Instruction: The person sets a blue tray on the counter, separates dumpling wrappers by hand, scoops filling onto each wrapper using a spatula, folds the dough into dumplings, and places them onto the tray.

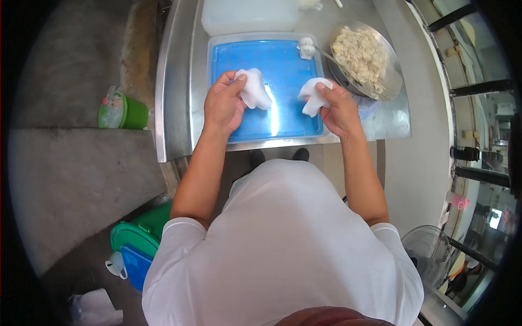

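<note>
Above a blue tray (244,122) in a clear-rimmed container, my left hand (224,103) pinches a thin white sheet (253,89) between thumb and fingers. My right hand (340,108) holds another soft white sheet (312,96), its lower edge hanging down. The two sheets are apart. At the tray's top right corner lie small white pleated pieces (306,48). Beside them, a metal bowl (392,87) holds a pale chopped filling (361,57), with a utensil handle reaching over its left rim.
A translucent white container (247,16) stands behind the tray on the steel table (182,81). On the left is a green bucket (135,113) with a plastic bag. A larger green bin (133,239) and a fan (427,252) stand lower down.
</note>
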Tool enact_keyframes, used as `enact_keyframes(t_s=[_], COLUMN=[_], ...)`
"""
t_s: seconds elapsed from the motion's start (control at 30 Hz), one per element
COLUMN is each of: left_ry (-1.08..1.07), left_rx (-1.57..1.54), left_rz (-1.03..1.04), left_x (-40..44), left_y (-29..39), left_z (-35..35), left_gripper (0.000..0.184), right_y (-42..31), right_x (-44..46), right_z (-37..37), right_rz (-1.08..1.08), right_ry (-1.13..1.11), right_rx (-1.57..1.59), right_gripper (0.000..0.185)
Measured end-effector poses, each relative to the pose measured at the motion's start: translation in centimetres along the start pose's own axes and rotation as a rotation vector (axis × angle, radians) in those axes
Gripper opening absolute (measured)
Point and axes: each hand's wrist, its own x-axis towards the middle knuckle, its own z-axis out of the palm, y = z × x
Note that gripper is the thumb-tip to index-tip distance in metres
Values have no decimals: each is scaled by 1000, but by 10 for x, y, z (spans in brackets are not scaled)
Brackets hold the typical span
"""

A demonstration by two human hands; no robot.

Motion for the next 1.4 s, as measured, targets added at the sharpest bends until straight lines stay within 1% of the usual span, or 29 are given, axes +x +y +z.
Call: enact_keyframes(t_s=[0.1, 0.17, 0.2, 0.23, 0.3, 0.33, 0.37, 0.43, 0.47, 0.5, 0.57, 0.63, 0.7, 0.77, 0.83, 0.9, 0.97, 1.0, 1.03, 1.07, 1.1, 1.13, 1.17, 1.23, 1.27, 1.3, 1.33, 1.37, 1.4], left_ry=[-53, -85, -79, -72, -89, -87, -99, -109, -105, -110, -103, -101, -74, -49, -8, -17, -32, -16, 0, 8, -23, -59, -64, -199, -221, -267, -310, -326, -383], left_rx=[11, 33, 48, 62, 53, 51, 42, 59, 63, 59, 94, 86, 81, 77, 77, 138, 197, 281, 366, 376, 468, 556, 560, 570, 576, 502, 429, 437, 411], left_rz=[-39, -26, -7, 11, 31, 38, 46, 43, 39, 41, 59, 68, 73, 67, 22, 46, 64, 76, 85, 83, 71, 64, 65, 60, 55, 13, -32, -38, -36], left_x=[-5, -4, -3, -3, -6, -9, -11, -14, -17, -20, -23, -26, -32, -40, -48, -50, -52, -51, -50, -50, -49, -48, -45, -38, -33, -28, -23, -17, -13], left_y=[2, 7, 7, 8, 7, 6, 4, 3, 4, 4, 4, 5, 9, 13, 14, 8, -1, -5, -8, -9, -10, -10, -10, -12, -13, -14, -15, -18, -22], left_z=[-3, -4, -9, -13, -16, -18, -19, -22, -21, -21, -22, -25, -23, -17, -11, -7, 1, 10, 19, 30, 43, 56, 70, 100, 117, 135, 153, 172, 190], left_gripper=[15, 14, 14, 14, 13, 13, 13, 13, 13, 13, 13, 12, 12, 14, 17, 18, 19, 19, 19, 19, 18, 18, 18, 21, 21, 22, 24, 24, 25], right_y=[3, -1, -4, -3, 6, 2, -3, -24, -36, -42, -65, -93, -112, -144, -168, -192, -206, -210, -217, -218, -216, -215, -212, -181, -160, -143, -122, -105, -95], right_x=[2, 1, 2, 6, 18, 18, 19, 15, 9, 12, 22, 37, 63, 88, 148, 214, 214, 228, 244, 256, 251, 236, 217, 155, 124, 105, 83, 63, 45], right_z=[5, 16, 20, 15, -3, 1, 6, 34, 51, 46, 24, 8, -2, -12, -50, -91, -66, -77, -89, -103, -106, -102, -97, -74, -68, -72, -69, -65, -62], right_rz=[-71, 5, 53, 33, 81, 88, 76, -4, -24, -28, -17, 30, -262, -301, -336, -342, -424, -418, -453, -488, -480, -442, -408, -279, -252, -142, -92, -43, -39], right_ry=[5, 61, 135, 130, -19, -42, -43, -4, 38, 38, -137, -153, 35, 108, 241, 225, 380, 374, 409, 445, 444, 272, 104, -146, -299, -451, -584, -715, -792], right_rx=[9, 167, 182, 172, 172, 135, 123, -80, -66, -72, -215, -276, -257, -192, -385, -574, -587, -579, -715, -851, -843, -851, -857, -633, -466, -350, -133, 88, 183], right_gripper=[18, 21, 27, 27, 29, 24, 24, 20, 18, 18, 19, 21, 20, 27, 35, 41, 51, 51, 52, 54, 54, 50, 48, 44, 48, 66, 72, 79, 85])
